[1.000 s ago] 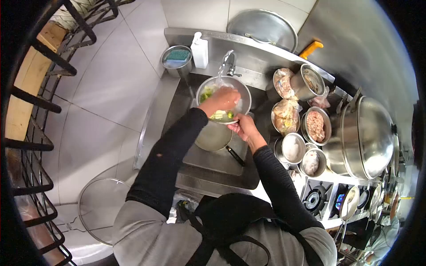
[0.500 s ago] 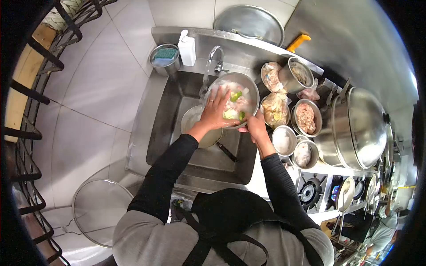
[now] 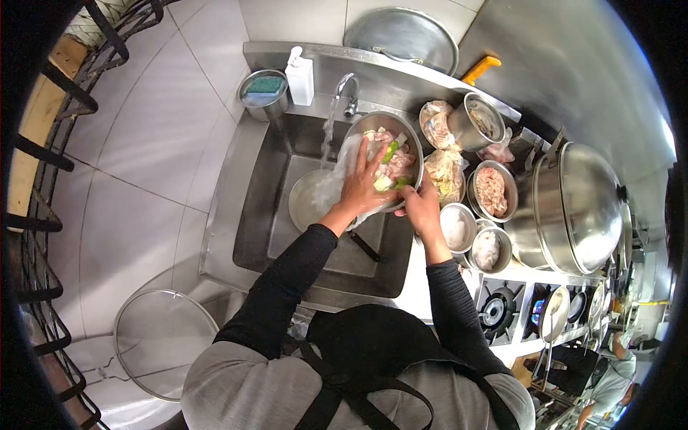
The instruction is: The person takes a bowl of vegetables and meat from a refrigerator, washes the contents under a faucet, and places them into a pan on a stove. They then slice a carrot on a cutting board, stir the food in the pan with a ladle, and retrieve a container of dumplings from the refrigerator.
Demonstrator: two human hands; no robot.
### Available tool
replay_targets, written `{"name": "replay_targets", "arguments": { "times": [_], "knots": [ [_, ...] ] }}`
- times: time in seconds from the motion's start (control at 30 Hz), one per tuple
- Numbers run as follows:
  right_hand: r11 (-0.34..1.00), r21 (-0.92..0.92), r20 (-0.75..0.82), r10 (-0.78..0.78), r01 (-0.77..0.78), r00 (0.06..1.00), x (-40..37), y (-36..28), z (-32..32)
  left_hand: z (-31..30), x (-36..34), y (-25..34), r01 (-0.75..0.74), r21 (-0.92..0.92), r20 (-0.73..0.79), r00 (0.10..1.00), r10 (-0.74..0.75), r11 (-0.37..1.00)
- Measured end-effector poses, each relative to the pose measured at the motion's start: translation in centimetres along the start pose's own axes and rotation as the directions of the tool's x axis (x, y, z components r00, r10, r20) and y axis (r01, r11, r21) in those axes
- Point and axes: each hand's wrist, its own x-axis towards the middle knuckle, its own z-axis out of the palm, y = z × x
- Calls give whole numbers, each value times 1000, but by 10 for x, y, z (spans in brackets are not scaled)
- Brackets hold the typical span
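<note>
A metal bowl (image 3: 418,143) is tilted to the left over the sink. In it are pale pink meat pieces (image 3: 400,166) with bits of green and white vegetable. My left hand (image 3: 363,185) lies with fingers spread against the food at the bowl's lower side. Cloudy water (image 3: 331,188) spills past it into the sink. My right hand (image 3: 423,213) grips the bowl's near right rim. Below the bowl, a round pan or strainer (image 3: 297,203) with a black handle (image 3: 364,246) rests in the sink, partly hidden by the water and my left hand.
Water runs from the faucet (image 3: 350,89) into the sink (image 3: 251,236). A white bottle (image 3: 300,80) and a sponge pot (image 3: 265,107) stand behind. To the right are several food containers, a large lidded pot (image 3: 591,208) and lit burners. Another person (image 3: 613,380) stands far right.
The bowl has tipped further left, and cloudy water now pours from it. More of the meat shows. My left hand has shifted slightly right with the bowl.
</note>
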Motion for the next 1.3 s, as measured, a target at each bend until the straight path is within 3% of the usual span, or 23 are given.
{"name": "replay_targets", "arguments": {
  "times": [0.3,0.37,0.5,0.57,0.8,1.3],
  "knots": [
    [992,-109,-34,-65,61,997,-10,-15,1,3,1,12,-27,-28,-114,993,24,999],
    [965,-249,-33,-94,83,995,-14,-21,0,7,1,12,-52,-25,-160,986,47,998],
    [938,-347,-23,-31,21,999,-17,-31,-3,12,0,17,-53,-49,-219,975,42,997],
    [837,-492,-39,-296,239,955,-10,-14,-5,14,2,19,-39,-63,-229,973,24,997],
    [811,-530,-27,-306,246,952,-22,-45,-5,15,7,29,-49,-58,-331,943,27,997],
    [682,-612,23,-491,401,871,-41,-74,-7,16,11,51,-110,-97,-447,893,55,989]
  ]
}}
